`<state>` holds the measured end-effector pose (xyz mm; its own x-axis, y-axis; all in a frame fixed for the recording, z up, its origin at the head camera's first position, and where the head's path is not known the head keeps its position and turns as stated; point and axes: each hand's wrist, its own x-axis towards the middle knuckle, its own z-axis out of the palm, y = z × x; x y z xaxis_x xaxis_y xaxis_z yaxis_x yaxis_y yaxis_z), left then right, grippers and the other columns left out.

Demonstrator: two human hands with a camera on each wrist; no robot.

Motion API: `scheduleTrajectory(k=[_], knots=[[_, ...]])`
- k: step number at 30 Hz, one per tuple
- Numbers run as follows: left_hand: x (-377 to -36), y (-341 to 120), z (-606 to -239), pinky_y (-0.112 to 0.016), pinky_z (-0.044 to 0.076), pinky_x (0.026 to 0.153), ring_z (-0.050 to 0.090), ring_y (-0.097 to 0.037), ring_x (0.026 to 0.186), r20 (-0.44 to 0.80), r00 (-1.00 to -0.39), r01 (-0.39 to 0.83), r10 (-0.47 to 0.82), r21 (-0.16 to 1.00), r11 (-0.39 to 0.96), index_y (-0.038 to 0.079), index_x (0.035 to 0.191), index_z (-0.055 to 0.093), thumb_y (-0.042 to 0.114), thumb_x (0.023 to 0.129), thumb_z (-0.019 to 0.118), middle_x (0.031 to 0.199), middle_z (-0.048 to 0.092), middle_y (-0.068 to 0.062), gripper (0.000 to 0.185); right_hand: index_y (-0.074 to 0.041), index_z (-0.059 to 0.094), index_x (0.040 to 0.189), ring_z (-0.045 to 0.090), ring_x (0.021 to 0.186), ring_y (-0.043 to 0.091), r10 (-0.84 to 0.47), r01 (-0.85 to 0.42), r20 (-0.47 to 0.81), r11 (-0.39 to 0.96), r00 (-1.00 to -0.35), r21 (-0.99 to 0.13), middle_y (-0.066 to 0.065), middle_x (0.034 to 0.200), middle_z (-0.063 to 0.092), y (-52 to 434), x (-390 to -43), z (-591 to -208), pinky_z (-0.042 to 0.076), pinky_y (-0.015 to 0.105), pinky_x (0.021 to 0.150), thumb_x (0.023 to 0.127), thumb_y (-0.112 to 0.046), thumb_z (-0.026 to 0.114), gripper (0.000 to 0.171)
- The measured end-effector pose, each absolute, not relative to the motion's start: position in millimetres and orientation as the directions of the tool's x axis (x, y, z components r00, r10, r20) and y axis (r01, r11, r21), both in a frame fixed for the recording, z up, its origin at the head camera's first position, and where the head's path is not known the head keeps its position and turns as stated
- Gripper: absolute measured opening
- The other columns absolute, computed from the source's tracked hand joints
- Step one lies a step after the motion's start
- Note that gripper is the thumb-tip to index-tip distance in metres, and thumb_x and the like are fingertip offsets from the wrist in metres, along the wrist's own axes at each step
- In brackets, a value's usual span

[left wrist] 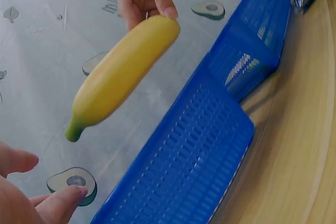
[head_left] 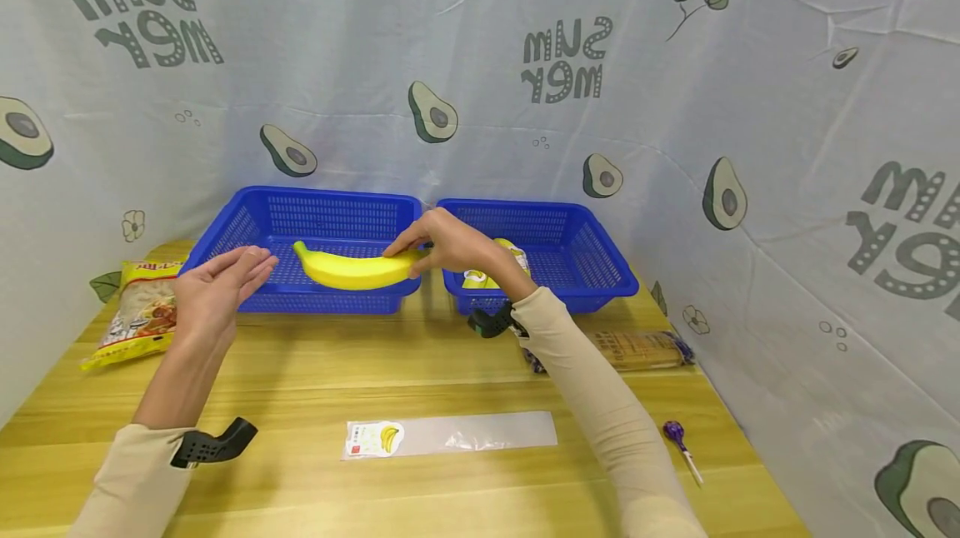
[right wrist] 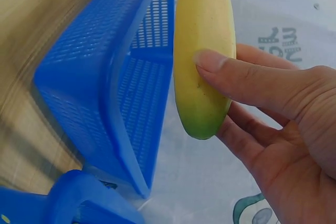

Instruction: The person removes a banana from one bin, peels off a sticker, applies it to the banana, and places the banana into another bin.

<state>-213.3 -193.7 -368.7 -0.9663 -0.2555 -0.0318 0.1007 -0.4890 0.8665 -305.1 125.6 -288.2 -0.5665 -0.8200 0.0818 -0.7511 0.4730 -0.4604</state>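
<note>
A yellow banana with a green stem tip is held level over the front of the left blue basket. My right hand pinches its right end; in the right wrist view the thumb presses on the peel near the greenish end. Close to the stem, my left hand hovers with fingers loosely extended, holding nothing. The left wrist view shows a gap between those fingers and the stem tip.
Yellow items with white labels lie in the right blue basket. A yellow food bag stands left. A long packet lies partly behind the right forearm. A clear sleeve with banana label and a purple lollipop lie in front.
</note>
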Motion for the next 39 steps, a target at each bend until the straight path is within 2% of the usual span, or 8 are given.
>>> scheduleTrajectory(k=[2,6,12,17,22,28,33,39], knots=[[-213,-191,-369,-0.025,0.06,0.089,0.08,-0.012,0.096,-0.04,-0.984,0.052,-0.173,0.868,-0.494,-0.007,0.157,0.045,0.015,0.097,0.082,0.102,0.082,0.0,0.073,-0.006,0.08,0.128,0.075,0.114,0.017,-0.815,-0.745,0.081,0.477,-0.573,-0.466,0.007,0.125,0.079,128,-302,-290,0.059,0.025,0.098,0.091,0.0,0.085,0.038],[-213,-186,-368,-0.028,0.062,0.088,0.08,-0.015,0.098,-0.084,-0.994,-0.04,-0.063,0.857,-0.514,0.0,0.143,0.059,0.016,0.095,0.084,0.102,0.082,-0.003,0.056,-0.006,0.079,0.128,0.075,0.115,0.019,-0.818,-0.751,0.085,0.475,-0.569,-0.459,0.008,0.125,0.079,133,-295,-294,0.06,0.029,0.1,0.089,-0.001,0.087,0.04],[-215,-175,-370,-0.026,0.062,0.086,0.08,-0.011,0.094,-0.121,-0.993,-0.109,-0.001,0.899,-0.424,-0.006,0.152,0.053,0.021,0.098,0.081,0.1,0.081,0.006,0.066,-0.007,0.08,0.128,0.074,0.116,0.02,-0.837,-0.787,0.108,0.449,-0.536,-0.422,0.008,0.125,0.079,141,-288,-302,0.059,0.027,0.099,0.089,-0.003,0.087,0.04],[-214,-167,-376,-0.025,0.062,0.088,0.079,-0.008,0.092,-0.114,-0.992,-0.126,0.054,0.912,-0.39,0.018,0.101,0.083,0.019,0.099,0.08,0.099,0.081,0.006,0.004,-0.007,0.08,0.127,0.074,0.116,0.021,-0.847,-0.803,0.119,0.435,-0.518,-0.407,0.007,0.125,0.079,147,-283,-306,0.058,0.024,0.098,0.088,-0.001,0.088,0.04],[-213,-158,-380,-0.022,0.062,0.086,0.079,-0.006,0.092,-0.126,-0.988,-0.149,0.087,0.923,-0.354,0.024,0.092,0.083,0.019,0.102,0.077,0.096,0.082,0.006,0.012,-0.007,0.08,0.127,0.074,0.115,0.02,-0.85,-0.808,0.121,0.431,-0.513,-0.402,0.006,0.124,0.079,152,-280,-313,0.059,0.025,0.097,0.087,-0.002,0.089,0.04],[-212,-150,-386,-0.026,0.061,0.091,0.079,-0.008,0.093,-0.156,-0.982,-0.182,0.107,0.931,-0.315,0.014,0.107,0.081,0.017,0.102,0.077,0.097,0.082,0.004,0.007,-0.007,0.081,0.125,0.075,0.115,0.022,-0.853,-0.82,0.136,0.423,-0.504,-0.386,0.007,0.122,0.08,163,-275,-321,0.06,0.027,0.096,0.086,-0.001,0.09,0.041],[-210,-142,-394,-0.03,0.061,0.095,0.079,-0.006,0.094,-0.15,-0.979,-0.175,0.136,0.964,-0.198,-0.012,0.148,0.054,0.016,0.107,0.071,0.102,0.081,0.006,0.053,-0.005,0.08,0.126,0.074,0.115,0.023,-0.843,-0.8,0.13,0.431,-0.522,-0.417,0.009,0.122,0.08,174,-269,-327,0.059,0.027,0.097,0.085,0.001,0.09,0.042],[-207,-135,-406,-0.033,0.061,0.097,0.079,-0.008,0.094,-0.149,-0.97,-0.18,0.191,0.972,-0.154,-0.018,0.15,0.047,0.012,0.109,0.066,0.106,0.081,0.003,0.055,-0.004,0.079,0.127,0.073,0.116,0.022,-0.835,-0.769,0.094,0.447,-0.542,-0.457,0.008,0.123,0.079,188,-261,-338,0.059,0.028,0.099,0.087,0.001,0.088,0.042]])
